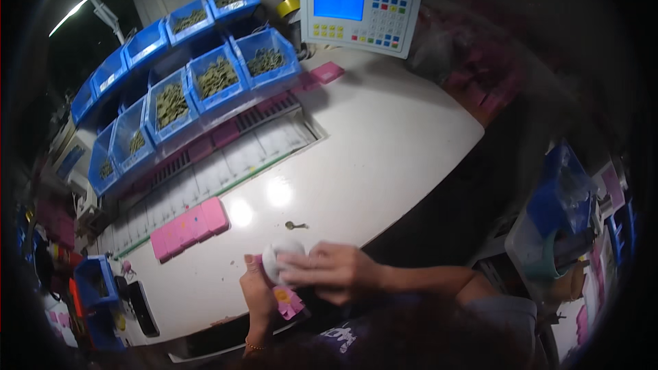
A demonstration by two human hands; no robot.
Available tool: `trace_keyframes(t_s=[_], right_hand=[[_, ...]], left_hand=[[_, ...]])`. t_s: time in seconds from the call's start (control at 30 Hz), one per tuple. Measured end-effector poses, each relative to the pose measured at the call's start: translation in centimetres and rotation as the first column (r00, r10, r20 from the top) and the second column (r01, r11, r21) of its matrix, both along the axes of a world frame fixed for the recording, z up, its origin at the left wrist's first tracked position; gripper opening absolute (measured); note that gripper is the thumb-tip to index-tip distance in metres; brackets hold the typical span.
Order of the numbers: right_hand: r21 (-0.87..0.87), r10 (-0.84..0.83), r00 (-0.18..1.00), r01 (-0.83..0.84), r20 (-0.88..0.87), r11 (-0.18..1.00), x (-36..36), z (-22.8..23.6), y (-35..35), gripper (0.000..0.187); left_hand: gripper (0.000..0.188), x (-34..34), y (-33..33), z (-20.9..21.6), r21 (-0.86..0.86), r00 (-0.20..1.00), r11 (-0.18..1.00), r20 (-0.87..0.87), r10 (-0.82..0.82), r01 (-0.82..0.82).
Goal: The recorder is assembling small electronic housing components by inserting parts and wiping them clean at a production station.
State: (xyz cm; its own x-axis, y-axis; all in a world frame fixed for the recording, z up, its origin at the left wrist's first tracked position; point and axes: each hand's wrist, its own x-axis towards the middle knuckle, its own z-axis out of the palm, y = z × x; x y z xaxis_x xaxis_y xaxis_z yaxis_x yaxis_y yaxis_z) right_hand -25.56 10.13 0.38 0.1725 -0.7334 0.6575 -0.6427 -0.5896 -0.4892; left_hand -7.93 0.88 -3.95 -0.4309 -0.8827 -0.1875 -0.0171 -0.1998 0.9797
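Note:
Near the front edge of the white table, my left hand [257, 294] is closed around a pink piece with a yellow patch [286, 300], its thumb pointing up. My right hand [336, 270] reaches across from the right, its fingers pressed on a rounded white object [275, 260] against the pink piece. Motion blurs this white object, so its kind is unclear. Just beyond my hands lies a small brass-coloured, key-shaped metal part [296, 225]. To the left, several pink blocks [190, 229] sit in a joined row on the table.
Blue bins [218, 77] of small greenish metal parts stand in two tiers at the back left. A white keypad console [361, 12] with a blue screen rises behind the table [391, 130]. A black phone-like object [142, 308] lies at the left edge.

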Motion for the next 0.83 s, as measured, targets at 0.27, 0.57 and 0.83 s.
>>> trace_keyframes(t_s=[0.27,0.57,0.83], right_hand=[[0.110,0.119,0.984,-0.105,-0.132,0.988,1.7,-3.3,1.1,0.062],[0.054,-0.355,0.900,0.380,-0.252,0.924,-4.9,-1.2,-0.4,0.060],[0.524,-0.086,0.948,-0.092,0.305,0.847,-0.2,-3.1,-1.9,0.048]], left_hand=[[0.070,-0.9,-0.1,1.9,-0.031,0.994,0.994,0.000,0.109,-0.109],[0.067,0.2,-1.3,0.3,0.331,0.956,0.940,-0.237,0.172,-0.087],[0.066,-0.4,0.9,-0.9,0.001,0.988,0.996,-0.122,-0.090,0.091]])
